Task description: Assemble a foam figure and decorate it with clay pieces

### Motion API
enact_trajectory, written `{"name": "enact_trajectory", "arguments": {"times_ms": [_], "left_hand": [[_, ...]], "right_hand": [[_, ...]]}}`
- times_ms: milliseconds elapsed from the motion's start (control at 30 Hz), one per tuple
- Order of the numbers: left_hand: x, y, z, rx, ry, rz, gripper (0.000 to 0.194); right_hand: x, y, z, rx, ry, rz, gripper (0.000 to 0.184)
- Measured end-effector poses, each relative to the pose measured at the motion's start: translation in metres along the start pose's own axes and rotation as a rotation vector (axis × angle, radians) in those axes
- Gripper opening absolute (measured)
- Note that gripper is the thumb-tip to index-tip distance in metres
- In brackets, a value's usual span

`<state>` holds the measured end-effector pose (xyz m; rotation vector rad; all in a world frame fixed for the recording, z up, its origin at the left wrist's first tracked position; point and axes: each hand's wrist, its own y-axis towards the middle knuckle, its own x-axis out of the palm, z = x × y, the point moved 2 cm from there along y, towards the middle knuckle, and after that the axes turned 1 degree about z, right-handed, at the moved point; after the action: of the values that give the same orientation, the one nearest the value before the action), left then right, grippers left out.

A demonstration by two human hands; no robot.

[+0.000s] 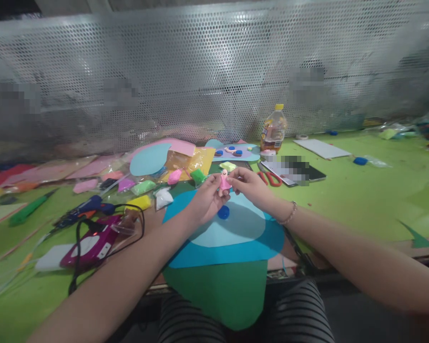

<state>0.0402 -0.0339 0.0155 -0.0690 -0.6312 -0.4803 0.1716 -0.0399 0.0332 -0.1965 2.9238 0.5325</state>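
Observation:
A small pink clay figure [224,182] with a pale head is held up between my two hands. My left hand [210,197] is closed on its lower left side. The fingers of my right hand [248,185] pinch its right edge. Below them lies a light blue paper shape [232,233] on a darker blue one [214,256], with a round blue clay piece [223,212] on it. A green paper shape [218,290] sticks out under these, past the table edge. Packets of coloured clay, among them a white packet [163,197], lie just left of my hands.
To the left are a glue gun [80,208], a magenta power strip [93,243] with looping cables and a green cutter [32,208]. Red-handled scissors [270,179], a phone [300,170] and a bottle [273,128] stand or lie to the right. A perforated metal screen [186,71] rises behind.

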Motion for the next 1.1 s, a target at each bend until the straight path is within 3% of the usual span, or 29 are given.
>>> {"name": "enact_trajectory", "arguments": {"times_ms": [333,533,733,1100], "left_hand": [[-0.0016,0.0003,0.0011,0.057,0.142,0.02,0.018],[-0.0008,0.0008,0.0013,0.035,0.08,0.044,0.022],[0.0016,0.0011,0.0036,-0.004,0.015,-0.051,0.022],[0.0012,-0.0005,0.0033,0.035,0.06,-0.083,0.02]], "right_hand": [[-0.0015,0.0009,0.0024,-0.043,-0.059,-0.021,0.022],[-0.0016,0.0003,0.0007,-0.063,-0.129,0.018,0.021],[-0.0023,-0.0003,-0.0019,-0.119,-0.157,0.039,0.028],[-0.005,-0.0001,0.0008,-0.158,-0.196,0.103,0.032]]}}
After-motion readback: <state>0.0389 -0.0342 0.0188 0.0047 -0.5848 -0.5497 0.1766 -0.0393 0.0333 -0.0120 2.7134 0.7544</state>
